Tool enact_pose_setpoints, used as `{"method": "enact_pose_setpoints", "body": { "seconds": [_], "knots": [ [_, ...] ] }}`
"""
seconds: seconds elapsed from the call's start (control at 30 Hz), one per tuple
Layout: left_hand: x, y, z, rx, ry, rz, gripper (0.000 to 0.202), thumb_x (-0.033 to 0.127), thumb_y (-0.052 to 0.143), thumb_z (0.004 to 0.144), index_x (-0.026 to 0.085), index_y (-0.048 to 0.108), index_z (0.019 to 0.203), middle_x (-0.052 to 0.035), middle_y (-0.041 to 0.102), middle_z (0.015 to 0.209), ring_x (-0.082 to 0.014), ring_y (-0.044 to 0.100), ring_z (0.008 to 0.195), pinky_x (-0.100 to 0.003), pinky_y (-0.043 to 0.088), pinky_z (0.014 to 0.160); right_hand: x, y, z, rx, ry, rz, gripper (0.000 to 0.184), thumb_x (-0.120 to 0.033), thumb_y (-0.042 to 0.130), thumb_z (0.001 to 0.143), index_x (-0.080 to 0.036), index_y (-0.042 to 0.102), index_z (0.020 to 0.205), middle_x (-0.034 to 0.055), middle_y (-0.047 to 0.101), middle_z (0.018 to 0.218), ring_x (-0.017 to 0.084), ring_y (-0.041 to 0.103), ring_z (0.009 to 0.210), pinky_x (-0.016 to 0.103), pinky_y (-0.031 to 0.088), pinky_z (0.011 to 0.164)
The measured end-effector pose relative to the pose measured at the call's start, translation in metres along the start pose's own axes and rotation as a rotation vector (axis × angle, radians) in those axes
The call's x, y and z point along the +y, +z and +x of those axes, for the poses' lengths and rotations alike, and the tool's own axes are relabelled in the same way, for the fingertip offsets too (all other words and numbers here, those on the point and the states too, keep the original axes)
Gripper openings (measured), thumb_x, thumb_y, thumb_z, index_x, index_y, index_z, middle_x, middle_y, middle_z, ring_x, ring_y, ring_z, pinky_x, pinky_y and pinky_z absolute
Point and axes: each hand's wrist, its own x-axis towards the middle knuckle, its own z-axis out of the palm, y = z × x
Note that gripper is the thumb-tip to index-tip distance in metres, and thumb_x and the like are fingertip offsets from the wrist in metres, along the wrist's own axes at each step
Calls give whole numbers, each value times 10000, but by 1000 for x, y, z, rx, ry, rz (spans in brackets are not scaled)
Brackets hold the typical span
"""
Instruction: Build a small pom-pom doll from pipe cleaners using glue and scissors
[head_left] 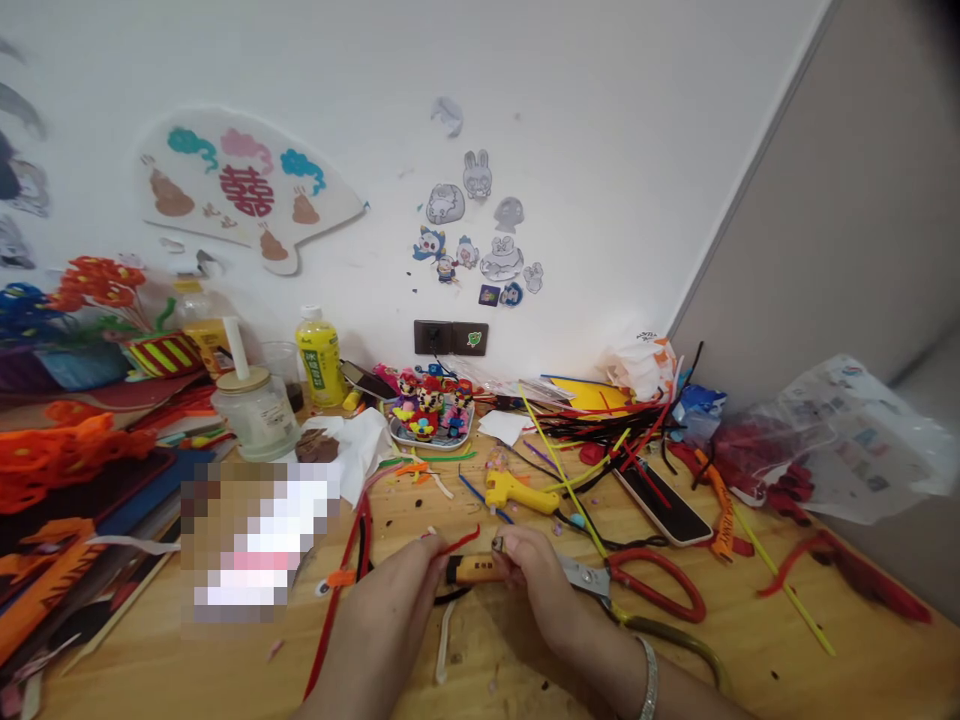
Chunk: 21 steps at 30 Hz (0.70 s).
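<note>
Left hand (397, 590) nearest, pinching; right hand (538, 580) facing it, likewise. Scissors (596, 580) beside right hand. Orange-brown barrel (478, 569) between hands, grip unclear from here. Red strip (463, 542) in left fingertips, dull nub (498, 544) in right. Seems strip-shaping; next calls for steady fingertips.

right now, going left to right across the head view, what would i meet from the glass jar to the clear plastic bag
Jar → bottle → left hand → orange-black object → right hand → scissors → bag.
</note>
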Motion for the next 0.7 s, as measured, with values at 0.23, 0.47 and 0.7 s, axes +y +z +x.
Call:
{"method": "enact_pose_setpoints", "body": {
  "seconds": [0.23,0.47,0.7],
  "knots": [
    [0,1,1,19,86,56,150,219,396,861,224,540,905,-27,699,802,-162,670,707,-219,508,614,-9,0,-1,16,-9,-36,247,-335,317,735,-218,281,519,-44,288,526,118,304,531,255,238,507],
    [3,-1,3,21,97,83,148,229,382,867,231,527,893,-15,699,767,-156,670,661,-220,503,586,0,0,0,24,-13,-32,258,-345,336,763,-214,295,544,-43,300,544,119,316,544,250,246,512],
    [7,-5,6,29,148,96,155,207,366,872,217,521,873,-15,682,712,-146,659,618,-209,490,555,0,0,0,13,-7,-49,259,-350,321,783,-215,307,562,-40,308,558,125,320,553,252,258,521]
  ]
}}
